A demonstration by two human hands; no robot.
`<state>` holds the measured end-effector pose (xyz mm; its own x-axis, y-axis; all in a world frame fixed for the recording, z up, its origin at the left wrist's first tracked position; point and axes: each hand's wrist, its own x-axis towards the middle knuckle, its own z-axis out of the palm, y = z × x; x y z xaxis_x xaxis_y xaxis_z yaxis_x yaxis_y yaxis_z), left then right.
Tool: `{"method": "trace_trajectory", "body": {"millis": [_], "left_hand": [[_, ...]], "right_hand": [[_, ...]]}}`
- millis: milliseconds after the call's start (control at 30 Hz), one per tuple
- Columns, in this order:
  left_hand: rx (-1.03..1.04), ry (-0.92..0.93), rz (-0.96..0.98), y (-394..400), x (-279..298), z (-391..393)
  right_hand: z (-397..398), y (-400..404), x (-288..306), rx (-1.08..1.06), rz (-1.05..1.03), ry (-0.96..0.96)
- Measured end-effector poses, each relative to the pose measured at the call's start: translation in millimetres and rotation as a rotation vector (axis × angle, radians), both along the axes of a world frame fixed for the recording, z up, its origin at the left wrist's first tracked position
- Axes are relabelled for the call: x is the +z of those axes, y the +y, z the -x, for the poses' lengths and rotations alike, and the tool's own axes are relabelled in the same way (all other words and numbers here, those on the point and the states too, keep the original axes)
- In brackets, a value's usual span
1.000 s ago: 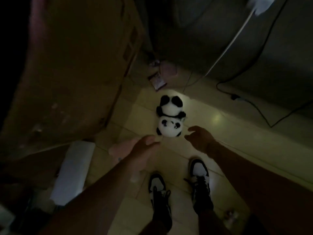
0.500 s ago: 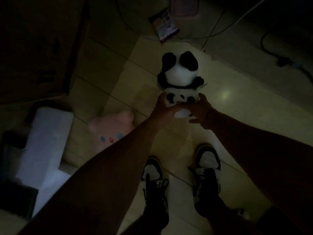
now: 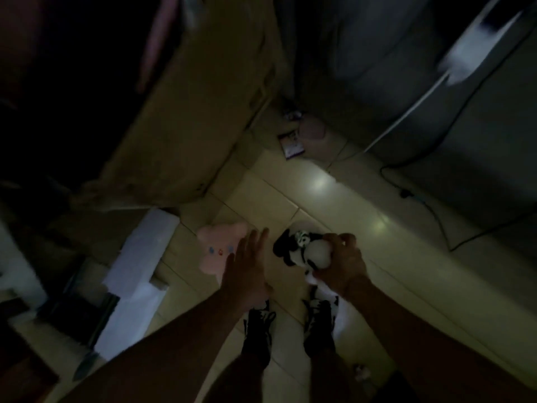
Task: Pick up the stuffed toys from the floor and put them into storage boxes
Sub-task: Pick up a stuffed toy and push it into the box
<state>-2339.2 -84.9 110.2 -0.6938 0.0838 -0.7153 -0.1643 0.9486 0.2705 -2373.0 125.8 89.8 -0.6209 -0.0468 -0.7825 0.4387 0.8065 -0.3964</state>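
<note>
The right hand (image 3: 341, 267) grips the panda plush (image 3: 305, 250) around its white body, holding it above the tiled floor (image 3: 377, 257) in front of the person's shoes (image 3: 318, 324). The left hand (image 3: 247, 266) is spread, fingers straight, holding nothing, over the edge of a pink plush (image 3: 216, 248) lying on the floor. A large cardboard box (image 3: 189, 112) stands to the left, white foam (image 3: 136, 274) beside it.
</note>
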Motion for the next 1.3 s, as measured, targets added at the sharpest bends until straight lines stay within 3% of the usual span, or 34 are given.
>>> {"method": "trace_trajectory", "body": {"millis": [67, 167, 300, 400, 533, 633, 767, 833, 1133, 1300], "left_hand": [[-0.195, 0.098, 0.052, 1, 65, -5], [-0.294, 0.088, -0.047, 8, 157, -5], [0.045, -0.215, -0.583, 11, 261, -7], [0.147, -0.159, -0.645, 6, 308, -10], [0.319, -0.187, -0.768, -21, 323, -19], [0.421, -0.249, -0.836, -47, 330, -32], [0.384, -0.391, -0.911, -60, 340, -60], [0.268, -0.431, -0.852, -59, 342, -78], [0.113, -0.225, -0.643, -65, 343, -142], [0.182, -0.185, -0.651, -79, 341, -215]], "right_hand": [[7, 4, 70, 0.19, 0.083, -0.064], [23, 11, 182, 0.364, 0.349, -0.126], [37, 18, 317, 0.394, 0.496, 0.027], [23, 15, 364, 0.158, 0.517, 0.158], [-20, 4, 383, -0.368, 0.24, 0.573], [-75, -11, 383, -0.756, 0.221, 0.57], [-160, -55, 368, -0.673, 0.573, 0.167], [-196, -75, 364, -0.693, 0.678, 0.175], [-311, -90, 356, -0.887, 0.434, 0.413], [-374, -106, 355, -0.888, 0.356, 0.375]]}}
